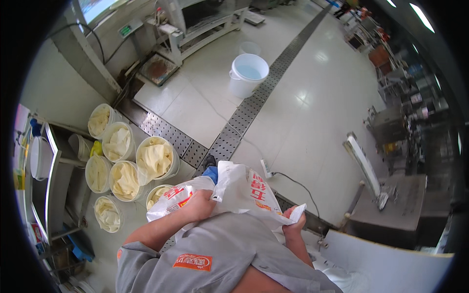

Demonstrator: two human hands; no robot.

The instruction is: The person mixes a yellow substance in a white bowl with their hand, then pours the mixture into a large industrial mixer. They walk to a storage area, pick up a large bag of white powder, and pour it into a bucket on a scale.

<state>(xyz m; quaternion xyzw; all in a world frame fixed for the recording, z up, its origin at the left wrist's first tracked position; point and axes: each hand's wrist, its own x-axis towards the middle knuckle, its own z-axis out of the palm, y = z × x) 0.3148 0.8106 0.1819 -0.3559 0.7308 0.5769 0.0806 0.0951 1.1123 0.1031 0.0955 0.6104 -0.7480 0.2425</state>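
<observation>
A white woven plastic sack (242,190) with red printing spreads across the front of my body at waist height. My left hand (200,206) grips its gathered part on the left, where a second printed white portion (172,199) hangs down; whether this is a separate sack I cannot tell. On the other side my right hand (294,221) holds a corner of the sack, with the tip sticking out past the fingers. The sack's contents are not visible. Just beyond the sack, a bit of blue cloth (210,173) and a dark shoe (209,161) show.
Several white buckets (157,157) with pale cloth-like material stand at left beside a metal shelf (55,183). A white bucket of liquid (249,75) stands by the perforated drain cover (234,135). A power strip (266,169) and cable lie ahead. A platform scale (388,201) is at right.
</observation>
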